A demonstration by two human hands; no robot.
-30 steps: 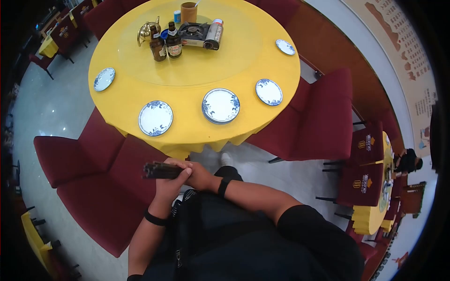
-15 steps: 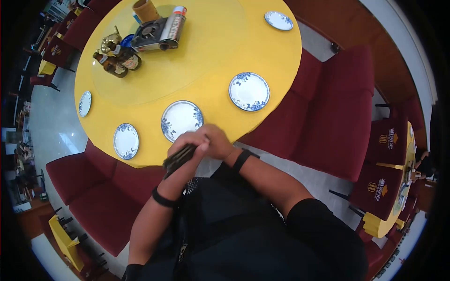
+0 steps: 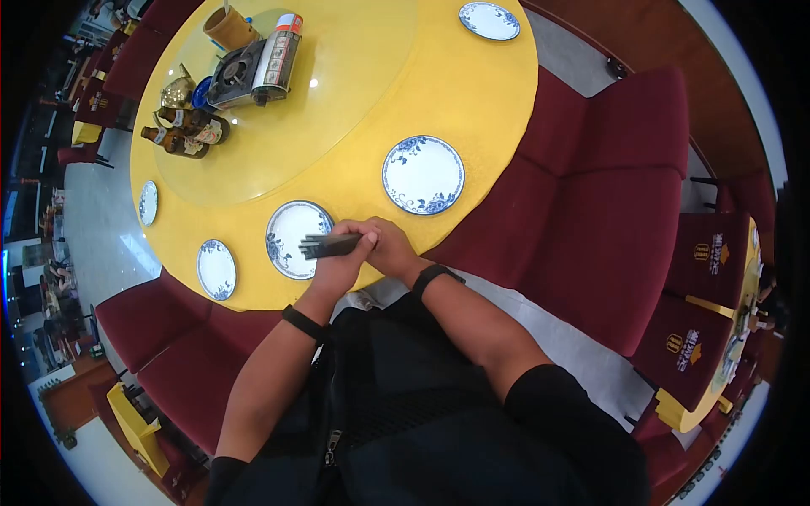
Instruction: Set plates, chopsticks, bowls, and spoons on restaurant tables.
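A bundle of dark chopsticks [image 3: 325, 245] lies in my two hands, its ends sticking out to the left over a blue-patterned white plate [image 3: 292, 223] at the table's near edge. My left hand [image 3: 344, 263] is closed round the bundle, thumb on top. Pressed against it, my right hand [image 3: 391, 245] is closed about the bundle's other end, which the fingers hide. A second plate [image 3: 423, 175] lies to the right of my hands, and another plate [image 3: 217, 270] to the left.
On the round yellow table [image 3: 354, 190] stand a portable gas stove [image 3: 236, 76], two brown bottles [image 3: 181, 142], a brass kettle [image 3: 178, 89] and a wooden container [image 3: 229, 29]. Dark red chairs [image 3: 540, 211] crowd the table's near side.
The chopsticks have swung from a downward slant to nearly level, and their ends now reach over the plate. My hands stay together. The view has shifted slightly.
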